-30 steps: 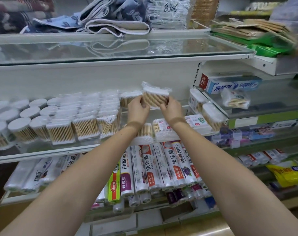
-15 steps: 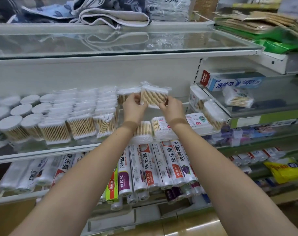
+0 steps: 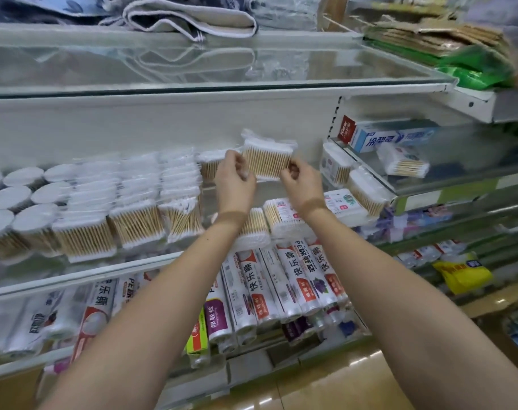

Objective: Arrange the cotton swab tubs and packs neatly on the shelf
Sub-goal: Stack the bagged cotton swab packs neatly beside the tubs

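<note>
Both hands (image 3: 235,180) (image 3: 300,180) still hold the swab pack (image 3: 266,161) above the shelf (image 3: 104,270), unmoved.

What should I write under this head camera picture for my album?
Left hand and right hand hold a cotton swab pack upright above the glass shelf, beside rows of packs.

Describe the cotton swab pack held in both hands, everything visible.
The cotton swab pack is a clear plastic bag of wooden-stick swabs, white tips bunched at top and bottom. It is held upright, above the glass shelf, near the back panel. The left hand pinches its left edge, the right hand its right edge.
</note>
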A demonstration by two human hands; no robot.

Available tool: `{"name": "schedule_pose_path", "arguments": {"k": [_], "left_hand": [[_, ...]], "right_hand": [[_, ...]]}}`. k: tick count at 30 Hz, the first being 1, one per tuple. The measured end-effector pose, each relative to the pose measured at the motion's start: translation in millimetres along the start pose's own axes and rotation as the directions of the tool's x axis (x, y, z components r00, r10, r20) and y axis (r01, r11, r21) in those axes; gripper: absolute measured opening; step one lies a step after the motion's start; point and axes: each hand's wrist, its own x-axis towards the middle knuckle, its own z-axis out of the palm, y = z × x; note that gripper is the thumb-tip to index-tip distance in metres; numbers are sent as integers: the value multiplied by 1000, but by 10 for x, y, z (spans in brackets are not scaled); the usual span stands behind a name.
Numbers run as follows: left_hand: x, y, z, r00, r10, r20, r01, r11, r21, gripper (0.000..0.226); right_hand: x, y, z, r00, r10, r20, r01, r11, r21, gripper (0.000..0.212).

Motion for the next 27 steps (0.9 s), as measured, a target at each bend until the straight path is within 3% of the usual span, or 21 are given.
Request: {"name": "schedule_pose_path", "arguments": {"k": [4, 8, 13, 17, 23, 27], "left_hand": [[-76, -3, -35, 1000, 22, 3, -22, 999, -37, 14], [-55, -4, -44, 1000, 18, 20, -17, 999, -39, 14], [-85, 83, -10, 983, 30, 180, -35, 999, 28, 34], [-73, 99, -15, 961, 47, 273, -49, 999, 0, 55], [81, 14, -43, 975, 69, 209, -94, 989, 110, 28], [152, 52, -177, 967, 22, 255, -34, 999, 42, 18]], "right_hand": [[-62, -31, -15, 999, 10, -34, -6, 992, 124, 16], [6, -27, -115, 996, 64, 55, -73, 980, 185, 19], [31, -67, -242, 965, 35, 261, -107, 957, 269, 26], [69, -78, -226, 947, 46, 318, -158, 928, 337, 15], [69, -122, -122, 947, 48, 318, -95, 986, 134, 14], [117, -125, -123, 937, 118, 330, -115, 993, -28, 38]]}}
